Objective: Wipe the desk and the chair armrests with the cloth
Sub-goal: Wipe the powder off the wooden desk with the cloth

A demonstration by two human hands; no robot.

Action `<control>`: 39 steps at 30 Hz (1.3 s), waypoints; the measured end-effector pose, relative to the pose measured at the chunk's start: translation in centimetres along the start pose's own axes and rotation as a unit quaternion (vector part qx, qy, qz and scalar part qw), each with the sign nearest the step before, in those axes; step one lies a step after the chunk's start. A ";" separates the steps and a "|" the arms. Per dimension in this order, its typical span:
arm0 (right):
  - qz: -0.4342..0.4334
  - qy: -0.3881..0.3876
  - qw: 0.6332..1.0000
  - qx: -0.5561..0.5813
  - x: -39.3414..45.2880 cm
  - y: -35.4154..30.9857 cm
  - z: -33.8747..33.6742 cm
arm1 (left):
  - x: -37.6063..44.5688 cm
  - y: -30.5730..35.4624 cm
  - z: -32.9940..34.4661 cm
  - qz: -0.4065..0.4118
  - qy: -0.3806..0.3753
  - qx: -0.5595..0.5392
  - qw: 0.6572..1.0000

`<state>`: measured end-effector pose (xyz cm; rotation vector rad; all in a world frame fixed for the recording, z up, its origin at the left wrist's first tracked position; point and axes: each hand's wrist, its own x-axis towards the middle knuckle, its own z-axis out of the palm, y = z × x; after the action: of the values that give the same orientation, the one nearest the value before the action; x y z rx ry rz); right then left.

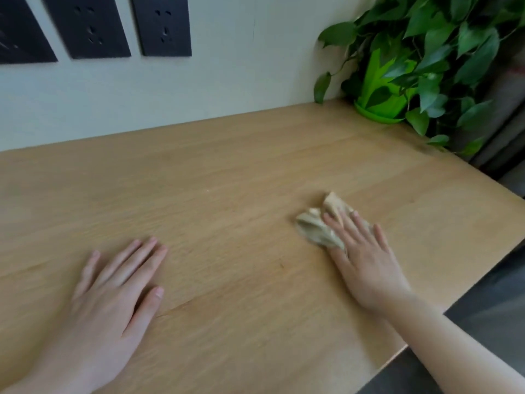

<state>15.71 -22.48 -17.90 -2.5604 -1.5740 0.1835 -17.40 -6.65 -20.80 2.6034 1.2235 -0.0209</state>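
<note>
Head view, cloth point(318, 228) under right hand point(366, 260)

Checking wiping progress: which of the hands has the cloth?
The right hand, pressing the beige cloth flat; the left hand rests bare on the desk.

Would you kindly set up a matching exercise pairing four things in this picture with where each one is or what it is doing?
Things:
1. left hand
2. right hand
3. plant
4. sockets

Places or states:
A. on the wall
B. pressing the cloth to the desk
C. at the desk's far right corner
D. flat on the bare desk

Pairs: 1-D, 2-B, 3-C, 4-A
</note>
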 end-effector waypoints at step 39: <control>-0.136 -0.020 0.990 0.033 16.2 -20.6 4.5 | 8.0 -2.5 -3.7 -0.101 0.145 -0.096 0.980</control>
<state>4.08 1.40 -19.29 -2.2754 -1.8766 0.2541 -14.47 1.81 -18.82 2.3643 1.4999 0.4297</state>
